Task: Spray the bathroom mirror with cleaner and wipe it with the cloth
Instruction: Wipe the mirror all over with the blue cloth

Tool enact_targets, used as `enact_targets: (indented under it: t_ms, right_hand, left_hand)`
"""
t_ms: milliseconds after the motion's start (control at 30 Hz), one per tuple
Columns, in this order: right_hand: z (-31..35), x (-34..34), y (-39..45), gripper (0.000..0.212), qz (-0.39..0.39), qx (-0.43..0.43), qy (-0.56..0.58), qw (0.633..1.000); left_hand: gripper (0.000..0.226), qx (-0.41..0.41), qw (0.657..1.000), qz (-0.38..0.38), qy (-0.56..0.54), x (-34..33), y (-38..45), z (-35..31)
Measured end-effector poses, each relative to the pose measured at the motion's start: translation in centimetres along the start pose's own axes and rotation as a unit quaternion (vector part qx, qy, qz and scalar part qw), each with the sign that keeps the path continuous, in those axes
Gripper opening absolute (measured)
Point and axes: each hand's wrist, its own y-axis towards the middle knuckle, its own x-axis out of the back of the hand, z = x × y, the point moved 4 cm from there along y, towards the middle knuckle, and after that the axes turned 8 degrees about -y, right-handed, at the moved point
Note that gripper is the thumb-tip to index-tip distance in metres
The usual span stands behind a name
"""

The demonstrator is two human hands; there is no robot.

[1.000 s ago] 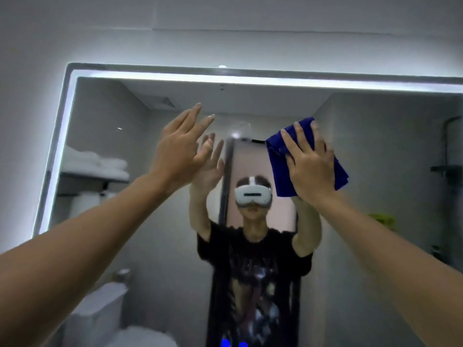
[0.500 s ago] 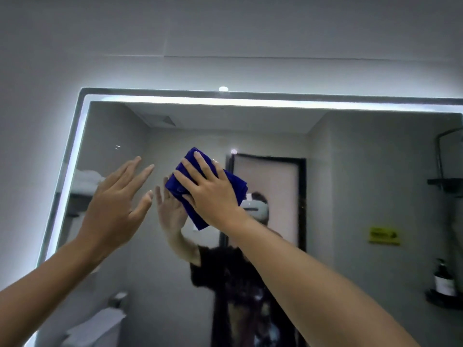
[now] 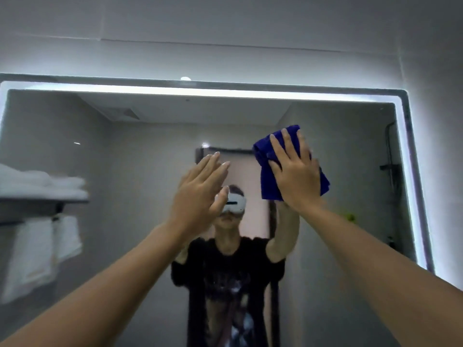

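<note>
Nearest me, both bare forearms reach up and forward from the lower corners of the view. My left hand (image 3: pixel 200 194) is raised with fingers straight and held together, palm toward the glass, holding nothing; I cannot tell whether it touches the surface. To its right and a little higher, my right hand (image 3: pixel 294 171) lies flat with fingers spread, pressing the cloth (image 3: pixel 270 189) against the mirror (image 3: pixel 150 136). The two hands are apart, with a clear gap between them.

The cloth is deep blue, soft and bunched into a thick folded pad with creases along its left edge. Its long axis runs roughly up and down, leaning slightly so the top tips left; the upper end peeks out above my fingertips and the lower corners hang out beside my wrist. It sits in the upper right part of the glass.

The mirror is wide, its long side horizontal, rimmed by a glowing white light strip (image 3: pixel 175 92). In the reflection, white towels (image 3: pixel 42 184) rest on a shelf at left.
</note>
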Motion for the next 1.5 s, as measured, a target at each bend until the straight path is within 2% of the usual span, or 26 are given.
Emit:
enact_targets:
  t_ms: [100, 200, 267, 433, 533, 600, 733, 867, 967, 1033, 1167, 1233, 1400, 1500]
  right_hand:
    - [-3.8, 0.0, -1.4, 0.053, 0.007, -0.052, 0.005, 0.999]
    - [-3.4, 0.3, -1.5, 0.053, 0.008, -0.085, 0.014, 0.996]
    - [-2.0, 0.5, -1.0, 0.055, 0.018, -0.106, 0.025, 0.994]
    - [4.8, 1.5, 1.3, 0.056, 0.045, -0.039, 0.047, 0.997]
    - [9.4, 1.9, 2.6, 0.056, 0.067, 0.001, 0.079, 0.995]
    - [11.9, 2.2, 3.3, 0.054, 0.087, 0.026, 0.14, 0.986]
    - [17.0, 4.1, 4.3, 0.049, 0.115, 0.052, 0.35, 0.928]
    - [20.3, 4.5, 3.7, 0.048, 0.173, 0.021, 0.529, 0.831]
    - [20.1, 4.8, 3.7, 0.05, 0.225, 0.027, 0.598, 0.768]
    - [19.1, 5.2, 4.0, 0.051, 0.25, 0.04, 0.616, 0.746]
    - [17.7, 5.8, 2.9, 0.055, 0.275, 0.029, 0.659, 0.699]
    - [17.0, 6.3, 2.0, 0.054, 0.248, 0.008, 0.658, 0.711]
    - [14.1, 6.7, 0.4, 0.06, 0.144, -0.036, 0.576, 0.804]
    - [12.6, 5.3, -1.8, 0.052, 0.097, -0.058, 0.514, 0.851]
  left_hand:
    - [0.055, -0.021, 1.0, 0.001, -0.009, -1.8, 0.0, -0.9]
    - [0.055, -0.029, 1.0, 0.003, 0.005, -0.6, -0.3, -0.3]
    - [0.056, -0.005, 1.0, -0.016, 0.01, 1.4, -0.3, 1.4]
    - [0.062, 0.093, 0.994, -0.034, 0.039, 5.3, -1.0, 4.7]
    - [0.073, 0.096, 0.994, -0.009, 0.056, 4.8, -1.6, 5.0]
    - [0.08, 0.09, 0.994, -0.004, 0.069, 4.4, -1.8, 5.1]
    - [0.082, 0.08, 0.994, -0.01, 0.071, 3.7, -1.5, 5.6]
    - [0.08, 0.145, 0.988, 0.004, 0.053, 3.5, -1.2, 7.8]
    - [0.077, 0.176, 0.984, -0.022, 0.015, 2.9, -0.6, 6.9]
    - [0.073, 0.192, 0.981, -0.039, 0.013, 2.1, 0.4, 5.8]
    - [0.071, 0.176, 0.977, -0.026, 0.121, 1.3, 0.2, 6.6]
    - [0.068, 0.152, 0.974, -0.018, 0.169, 1.4, -1.0, 7.7]
    - [0.063, 0.109, 0.979, 0.001, 0.172, 3.0, -2.3, 7.9]
    - [0.07, 0.114, 0.973, 0.016, 0.197, 3.5, -5.3, 9.1]
